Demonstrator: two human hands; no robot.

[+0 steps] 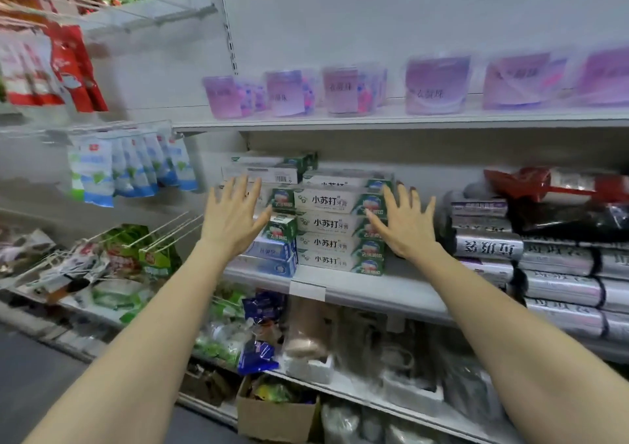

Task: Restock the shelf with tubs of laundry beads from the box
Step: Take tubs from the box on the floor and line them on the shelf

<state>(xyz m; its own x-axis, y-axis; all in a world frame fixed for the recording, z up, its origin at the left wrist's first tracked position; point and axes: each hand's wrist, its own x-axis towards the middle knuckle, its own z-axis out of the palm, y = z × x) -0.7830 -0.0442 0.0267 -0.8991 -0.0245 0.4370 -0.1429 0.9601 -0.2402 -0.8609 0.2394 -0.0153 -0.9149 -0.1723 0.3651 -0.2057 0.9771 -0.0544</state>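
Observation:
Several clear tubs of laundry beads (437,84) with purple labels stand in a row on the upper white shelf (374,120). Both my arms are stretched forward below that shelf. My left hand (235,215) is spread open with fingers straight, palm toward the shelves, holding nothing. My right hand (405,220) is likewise spread open and empty. Both hands hover in front of the stacked toothpaste boxes, well below the tubs. A cardboard box (277,416) stands on the floor at the shelf's foot.
Stacked toothpaste boxes (337,225) fill the middle shelf between my hands. Rolls of bin bags (544,273) lie at the right. Hanging packets on wire hooks (132,164) stick out at the left. Lower shelves hold mixed bagged goods.

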